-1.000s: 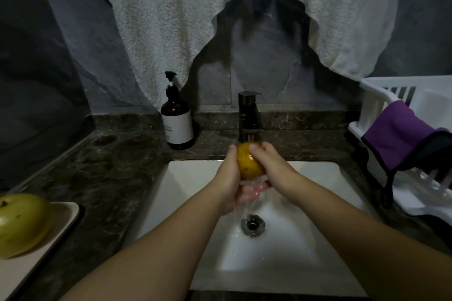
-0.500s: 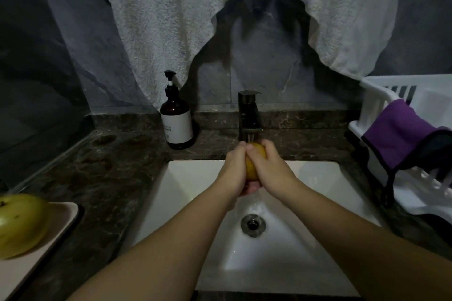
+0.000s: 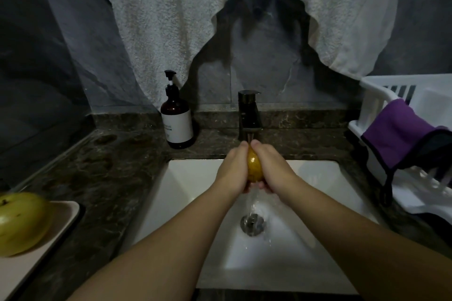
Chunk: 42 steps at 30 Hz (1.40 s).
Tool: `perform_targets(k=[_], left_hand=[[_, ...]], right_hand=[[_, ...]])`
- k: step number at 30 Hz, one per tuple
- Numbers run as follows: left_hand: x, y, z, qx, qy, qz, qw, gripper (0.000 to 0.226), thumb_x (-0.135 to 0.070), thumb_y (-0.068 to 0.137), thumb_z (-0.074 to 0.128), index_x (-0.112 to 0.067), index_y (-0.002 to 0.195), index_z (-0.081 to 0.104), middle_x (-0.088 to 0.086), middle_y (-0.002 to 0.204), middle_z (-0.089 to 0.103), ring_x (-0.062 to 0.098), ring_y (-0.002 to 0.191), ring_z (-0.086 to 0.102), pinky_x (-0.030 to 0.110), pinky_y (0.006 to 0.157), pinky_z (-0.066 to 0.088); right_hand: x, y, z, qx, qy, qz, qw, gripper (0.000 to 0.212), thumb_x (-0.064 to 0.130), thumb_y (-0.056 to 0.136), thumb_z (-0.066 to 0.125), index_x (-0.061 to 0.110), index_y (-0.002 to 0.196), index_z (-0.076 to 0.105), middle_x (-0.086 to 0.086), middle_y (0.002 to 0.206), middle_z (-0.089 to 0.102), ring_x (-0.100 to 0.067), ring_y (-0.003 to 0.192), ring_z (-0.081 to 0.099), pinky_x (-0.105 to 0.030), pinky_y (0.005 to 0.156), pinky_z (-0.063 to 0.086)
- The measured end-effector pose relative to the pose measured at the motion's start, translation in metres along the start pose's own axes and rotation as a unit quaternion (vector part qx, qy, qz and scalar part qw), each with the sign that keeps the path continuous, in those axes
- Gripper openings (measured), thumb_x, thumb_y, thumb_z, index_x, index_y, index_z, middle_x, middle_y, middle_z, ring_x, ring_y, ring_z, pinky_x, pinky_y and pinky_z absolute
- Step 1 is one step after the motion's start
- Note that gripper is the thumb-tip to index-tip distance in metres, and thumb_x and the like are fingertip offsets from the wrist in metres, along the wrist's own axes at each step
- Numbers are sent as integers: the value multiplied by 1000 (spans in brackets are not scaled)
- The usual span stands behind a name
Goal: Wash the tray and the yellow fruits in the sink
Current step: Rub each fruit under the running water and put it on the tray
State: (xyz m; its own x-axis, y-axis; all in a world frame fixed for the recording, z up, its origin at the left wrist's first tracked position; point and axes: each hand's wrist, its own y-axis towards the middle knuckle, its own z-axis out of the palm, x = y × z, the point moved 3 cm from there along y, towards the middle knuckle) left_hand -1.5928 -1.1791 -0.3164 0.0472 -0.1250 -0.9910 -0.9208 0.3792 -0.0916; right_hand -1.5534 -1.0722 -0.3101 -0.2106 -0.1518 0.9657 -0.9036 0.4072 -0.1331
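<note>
Nearest, at 8 o'clock, a beige tray (image 3: 64, 215) sits on the dark marble counter (image 3: 102, 173) with a large yellow-green fruit (image 3: 20, 223) resting on it at the picture's left edge. Both forearms reach forward over the white sink (image 3: 190, 188), whose drain (image 3: 253, 222) lies just below centre with water falling toward it. At the centre the left hand (image 3: 232, 170) and the right hand (image 3: 271, 168) are cupped against each other, grasping a small yellow fruit (image 3: 254, 166) between them, fingertips meeting at its top under the spout of the black faucet (image 3: 249, 115). At 3 o'clock a white dish rack (image 3: 381, 95) stands on the counter, a purple cloth (image 3: 401, 129) draped over its rim. At 11 o'clock from the hands a brown pump bottle (image 3: 177, 117) stands by the wall. Farthest, at 12 o'clock, a white towel (image 3: 171, 19) hangs against the grey wall.
</note>
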Motion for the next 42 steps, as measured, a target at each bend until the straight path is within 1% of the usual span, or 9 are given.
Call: perform_targets(k=[6,9,17,20,24,27,35,38,42], left_hand=[[4,5,-7,-23,46,12,999,49,-71,99,40,-30,116,61,6,96,72,23,81,72,32,62,53],[7,0,-7,29,-38,-68,997,58,-72,100,35,-24,115,63,8,68,68,20,55,62,26,51,44],[6,1,-3,14,-46,-67,997,63,-75,95,37,-23,120,63,8,93,70,20,72,70,31,58,55],[3,4,-7,-31,45,21,998,55,-75,92,37,-31,116,60,8,102,70,27,90,71,45,79,62],[3,0,-7,0,-24,-36,999,68,-78,95,33,-21,113,67,5,84,73,17,70,70,36,67,59],[-1,2,-11,-69,73,72,992,61,-80,88,37,-31,115,61,3,107,70,14,91,67,37,80,55],[7,1,-5,-3,23,-14,1000,66,-82,93,36,-30,129,53,5,93,69,17,70,70,30,59,53],[9,1,-5,17,-48,-54,997,67,-79,97,33,-23,127,56,6,78,69,16,57,66,26,49,48],[6,5,-9,-21,52,35,998,53,-77,95,41,-35,124,54,7,109,70,24,91,71,44,79,62]], right_hand=[[-6,-1,6,33,23,60,997,56,79,92,36,35,123,52,-6,71,65,-14,53,59,-22,44,39],[-3,2,6,-4,-74,-57,996,41,66,99,41,39,128,50,-4,103,67,-17,78,68,-27,56,51],[1,3,6,-24,-71,-80,994,34,65,100,42,41,122,49,-4,113,63,-19,91,66,-36,72,58],[2,1,3,-2,-13,-12,1000,37,69,100,33,40,112,52,-9,96,65,-17,62,66,-25,47,47],[7,-1,3,-42,-101,-124,986,38,65,100,39,37,121,52,-4,108,63,-20,90,66,-38,69,59],[3,-1,7,10,-8,-35,999,40,70,100,33,39,117,51,-12,101,66,-20,66,69,-23,44,46],[0,1,4,-4,-44,-57,997,36,66,101,36,42,122,53,-5,111,63,-21,86,69,-21,45,50],[1,2,4,-13,-125,-135,983,35,65,100,41,44,125,54,-2,116,63,-18,96,66,-35,73,60],[1,3,6,3,-17,-43,999,43,72,97,35,39,115,55,-9,97,69,-18,59,68,-24,42,46]])
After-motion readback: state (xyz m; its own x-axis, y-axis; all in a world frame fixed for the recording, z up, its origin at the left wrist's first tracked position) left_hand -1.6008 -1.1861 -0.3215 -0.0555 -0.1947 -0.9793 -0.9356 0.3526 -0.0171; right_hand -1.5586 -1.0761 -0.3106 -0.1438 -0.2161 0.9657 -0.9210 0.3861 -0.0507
